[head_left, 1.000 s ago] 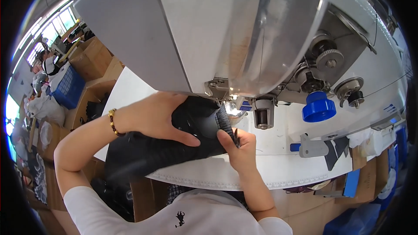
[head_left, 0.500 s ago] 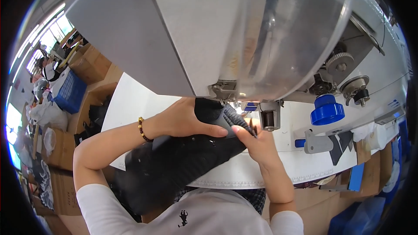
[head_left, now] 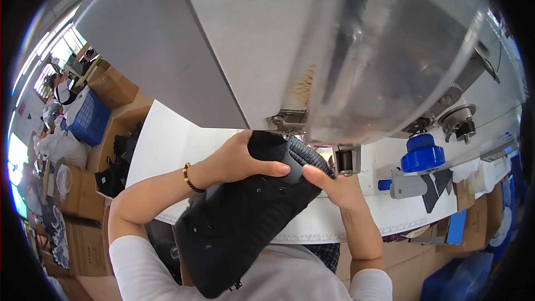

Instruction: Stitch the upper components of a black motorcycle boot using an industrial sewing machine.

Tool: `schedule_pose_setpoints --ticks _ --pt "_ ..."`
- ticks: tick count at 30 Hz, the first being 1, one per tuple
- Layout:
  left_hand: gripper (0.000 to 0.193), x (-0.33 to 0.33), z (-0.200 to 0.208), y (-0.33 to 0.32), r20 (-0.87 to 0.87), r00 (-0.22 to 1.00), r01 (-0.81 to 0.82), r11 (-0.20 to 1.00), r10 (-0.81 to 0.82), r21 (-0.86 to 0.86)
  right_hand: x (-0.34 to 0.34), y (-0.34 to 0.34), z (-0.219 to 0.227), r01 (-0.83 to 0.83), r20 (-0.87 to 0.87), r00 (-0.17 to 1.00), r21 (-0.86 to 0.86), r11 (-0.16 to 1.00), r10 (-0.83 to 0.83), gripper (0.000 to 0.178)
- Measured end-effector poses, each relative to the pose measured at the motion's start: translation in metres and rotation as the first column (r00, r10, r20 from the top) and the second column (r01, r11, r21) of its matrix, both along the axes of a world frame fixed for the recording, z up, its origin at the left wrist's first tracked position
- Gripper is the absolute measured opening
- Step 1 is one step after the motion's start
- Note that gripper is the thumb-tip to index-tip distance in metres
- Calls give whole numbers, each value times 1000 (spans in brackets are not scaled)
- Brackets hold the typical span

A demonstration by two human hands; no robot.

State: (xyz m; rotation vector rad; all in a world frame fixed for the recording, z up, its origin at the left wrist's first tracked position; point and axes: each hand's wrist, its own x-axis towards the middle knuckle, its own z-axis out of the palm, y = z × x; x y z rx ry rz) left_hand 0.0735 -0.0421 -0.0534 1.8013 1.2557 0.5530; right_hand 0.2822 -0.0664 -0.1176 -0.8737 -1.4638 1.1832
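A black shoe upper (head_left: 237,226) with small eyelets hangs over the front edge of the white table (head_left: 184,139). Its far end, with a grey patch (head_left: 294,174) and a ribbed dark-grey collar (head_left: 312,157), lies beneath the needle area (head_left: 288,125) of a sewing machine (head_left: 223,39). From the left, my left hand (head_left: 245,161) grips the upper, thumb on top beside the grey patch and fingers mostly hidden. My right hand (head_left: 337,187) pinches the collar side, its thumb pressing at the patch's right edge. The two thumbs are close but apart.
A blue knob (head_left: 422,153) and a bobbin winder (head_left: 460,122) sit on the machine's right. Black pieces fill a carton (head_left: 120,156) on the left, near a blue crate (head_left: 89,114). Scraps (head_left: 437,187) lie at the table's right. Another person (head_left: 62,89) is far left.
The upper's loose near end has swung right and now hangs lower in front of me. Both hands keep their hold, shifted slightly nearer. The view has moved a little.
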Motion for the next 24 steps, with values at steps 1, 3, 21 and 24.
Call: schedule_pose_setpoints --ticks 1,3,21,24 --pt "73 4 5 -3 65 996 -48 993 56 -107 3 2 -1 -8 -4 1000 -42 999 8 25" --pt "73 7 -1 -6 124 985 -92 974 119 -209 7 7 -9 -20 -8 1000 -78 997 20 25" --pt "45 12 -8 2 341 889 -110 865 306 -490 0 18 -18 234 -110 965 -61 970 -240 23" --pt "43 14 -2 3 372 896 -90 921 241 -380 -2 16 -16 248 -106 960 -105 963 -259 24"
